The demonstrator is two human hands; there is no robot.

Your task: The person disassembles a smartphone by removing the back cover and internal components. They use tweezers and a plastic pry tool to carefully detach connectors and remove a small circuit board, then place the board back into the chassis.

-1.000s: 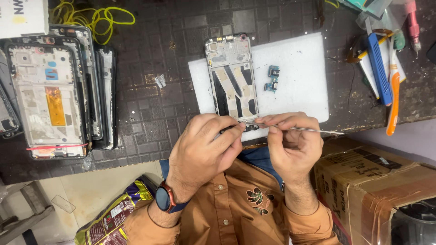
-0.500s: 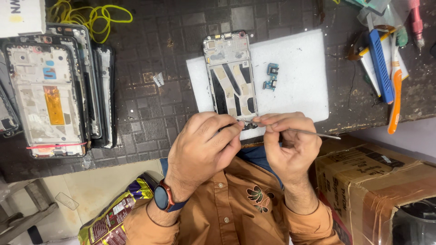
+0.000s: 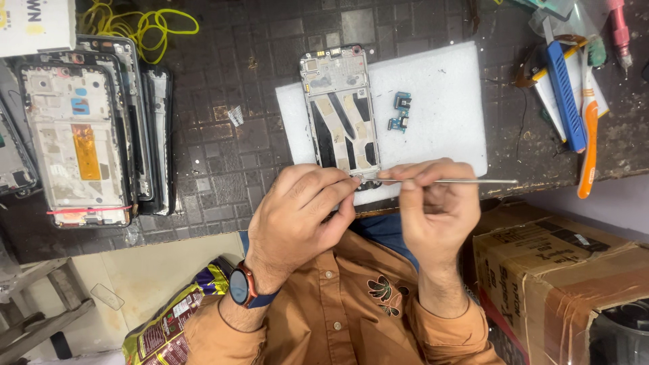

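— Yellow cable (image 3: pixel 138 23) coiled at the far left of the dark tiled bench (image 3: pixel 230 155), yes? What lies below it?

— A stack of stripped phone frames (image 3: pixel 88 132), the top one pale with an orange strip down its middle. Off the near edge of the bench a shiny snack wrapper (image 3: pixel 172 324) shows beside the person's orange sleeve.

— And the middle?

— A white foam pad (image 3: pixel 439 94) with an opened phone frame (image 3: pixel 340 108) lying lengthwise on its left part, camera end far, bottom end near. Two small blue circuit parts (image 3: pixel 400 111) sit on the pad just right of the frame.

— Where are the hands?

— Both at the frame's near end. The left hand (image 3: pixel 301 216), a dark watch with a reddish rim (image 3: pixel 241 285) on its wrist, has its fingers curled together, fingertips pressed at the frame's bottom edge; whether they pinch something tiny I cannot tell. The right hand (image 3: pixel 436 209) is closed around thin metal tweezers (image 3: pixel 449 180), which lie level, their tail pointing right and the tip meeting the left fingertips at the frame.

— Further right?

— A blue tool (image 3: pixel 564 94) and an orange-handled one (image 3: pixel 589 145) lie on the far right of the bench, and a brown cardboard box (image 3: pixel 561 270) stands near, below the bench edge.
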